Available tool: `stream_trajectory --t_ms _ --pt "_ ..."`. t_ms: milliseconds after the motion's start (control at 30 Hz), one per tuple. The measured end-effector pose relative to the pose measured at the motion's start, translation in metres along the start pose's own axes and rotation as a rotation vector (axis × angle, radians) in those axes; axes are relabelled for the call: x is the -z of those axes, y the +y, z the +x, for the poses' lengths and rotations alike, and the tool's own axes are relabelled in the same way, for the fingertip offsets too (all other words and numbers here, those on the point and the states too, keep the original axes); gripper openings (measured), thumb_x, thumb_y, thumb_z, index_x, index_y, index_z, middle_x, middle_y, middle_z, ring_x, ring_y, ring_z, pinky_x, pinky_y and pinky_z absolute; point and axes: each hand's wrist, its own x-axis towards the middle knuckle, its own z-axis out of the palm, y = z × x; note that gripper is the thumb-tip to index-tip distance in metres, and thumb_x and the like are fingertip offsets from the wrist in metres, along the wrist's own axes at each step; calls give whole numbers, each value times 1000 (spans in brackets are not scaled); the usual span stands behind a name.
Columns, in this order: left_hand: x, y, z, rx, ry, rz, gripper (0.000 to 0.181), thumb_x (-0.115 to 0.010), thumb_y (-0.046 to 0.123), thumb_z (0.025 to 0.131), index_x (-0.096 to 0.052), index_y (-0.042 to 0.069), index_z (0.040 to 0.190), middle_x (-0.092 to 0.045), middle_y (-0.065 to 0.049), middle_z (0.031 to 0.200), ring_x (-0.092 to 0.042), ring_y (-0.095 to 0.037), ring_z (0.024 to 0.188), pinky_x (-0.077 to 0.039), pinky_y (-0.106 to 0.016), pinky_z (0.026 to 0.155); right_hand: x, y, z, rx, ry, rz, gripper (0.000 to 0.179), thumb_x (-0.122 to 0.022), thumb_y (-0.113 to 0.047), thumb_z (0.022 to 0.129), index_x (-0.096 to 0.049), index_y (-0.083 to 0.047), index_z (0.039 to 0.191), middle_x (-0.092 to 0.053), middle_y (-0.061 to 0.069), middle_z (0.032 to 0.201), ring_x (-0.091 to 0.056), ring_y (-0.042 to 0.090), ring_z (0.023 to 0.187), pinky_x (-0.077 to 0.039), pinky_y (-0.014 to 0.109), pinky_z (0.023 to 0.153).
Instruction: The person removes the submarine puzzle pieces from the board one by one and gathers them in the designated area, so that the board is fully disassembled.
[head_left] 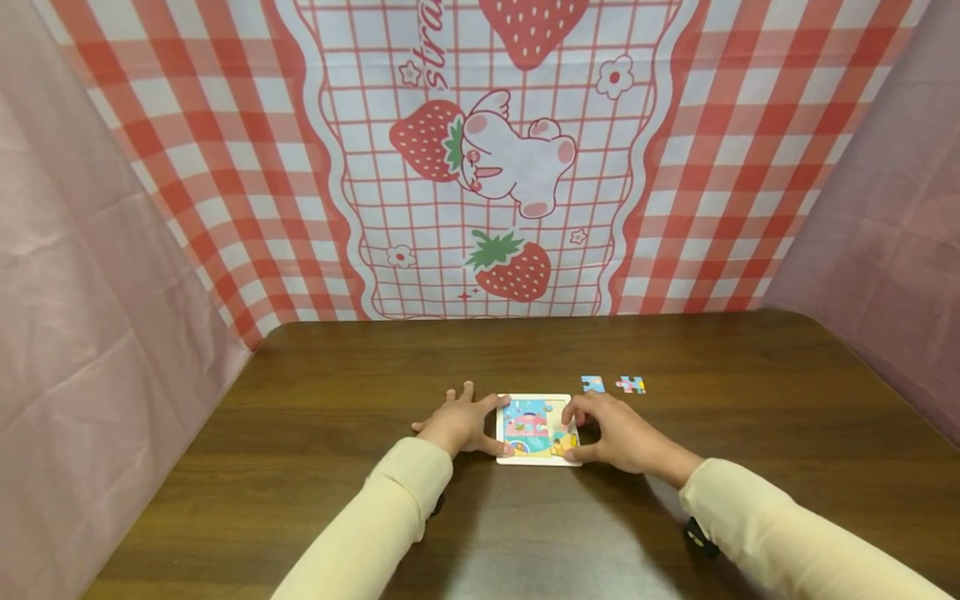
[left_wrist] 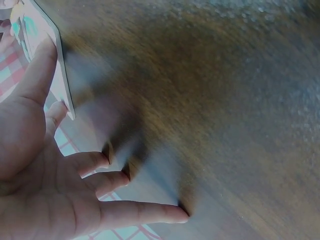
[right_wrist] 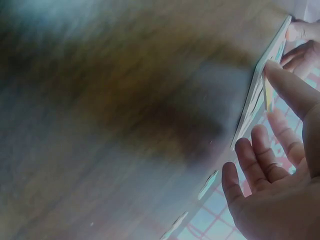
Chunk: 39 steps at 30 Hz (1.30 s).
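Note:
A small jigsaw puzzle in a white-rimmed tray (head_left: 536,462) lies on the table between my two hands. Its left part is filled with a blue and pink picture; at the upper right a pale bare patch of tray shows. My left hand (head_left: 459,423) is spread, its thumb and index finger resting on the tray's left rim, the other fingertips on the tabletop. Over the right side, my right hand (head_left: 618,432) pinches a yellow puzzle piece (right_wrist: 268,95) between thumb and index finger. That piece stands tilted at the tray; how much of it touches is hidden.
Two loose puzzle pieces lie behind the right hand: a blue one (head_left: 592,383) and a multicoloured one (head_left: 632,384). The brown wooden table (head_left: 337,367) ends at a red-and-white checked cloth (head_left: 300,208). Pink cloths hang at both sides.

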Motion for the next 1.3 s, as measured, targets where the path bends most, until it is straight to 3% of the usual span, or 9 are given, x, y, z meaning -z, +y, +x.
stream_trajectory --t_ms 133,267,433,567,800,1000,1300 --pt "0 0 0 -5 -1 12 82 -81 48 84 -42 38 155 -14 -12 169 -11 -39 154 -26 -87 96 3 4 1 -10 -7 -6 29 -88 -22 81 -68 -12 100 -54 -3 88 -51 13 84 -45 34 76" --pt "0 1 -1 -1 -2 2 82 -81 48 83 -43 38 155 -14 -11 170 -11 -38 155 -25 -87 96 6 7 2 -55 0 -18 37 -89 -28 80 -69 -9 103 -54 -3 88 -50 13 83 -44 34 75" --pt "-1 1 -1 1 -6 -17 81 -82 47 84 -43 38 155 -14 -11 170 -11 -37 155 -24 -87 97 6 7 -2 -126 24 -79 43 -92 -40 72 -66 -13 93 -55 -4 86 -49 12 79 -43 33 72" --pt "-1 -2 -1 4 0 -22 81 -82 46 84 -43 38 154 -14 -11 170 -12 -37 155 -24 -87 97 4 4 -4 -135 18 -128 37 -91 -42 73 -69 -17 89 -56 -6 89 -51 10 80 -45 35 73" --pt "0 -1 -1 9 -8 -24 81 -81 46 85 -42 39 155 -13 -10 170 -10 -37 155 -23 -87 97 5 4 -1 -72 39 -145 28 -90 -35 75 -71 -18 86 -58 -6 86 -55 10 79 -47 34 72" --pt "-1 -2 0 -6 -9 -11 81 -80 47 85 -42 38 155 -12 -11 170 -10 -38 155 -24 -87 96 11 7 0 7 6 -182 25 -89 -34 77 -76 -19 91 -61 -7 91 -56 11 82 -49 35 73" --pt "0 -2 0 4 -16 -35 80 -80 46 86 -41 38 156 -11 -10 170 -9 -36 155 -21 -87 99 12 9 -1 15 12 -188 31 -90 -36 76 -81 -16 96 -63 -7 92 -58 12 83 -49 34 73"
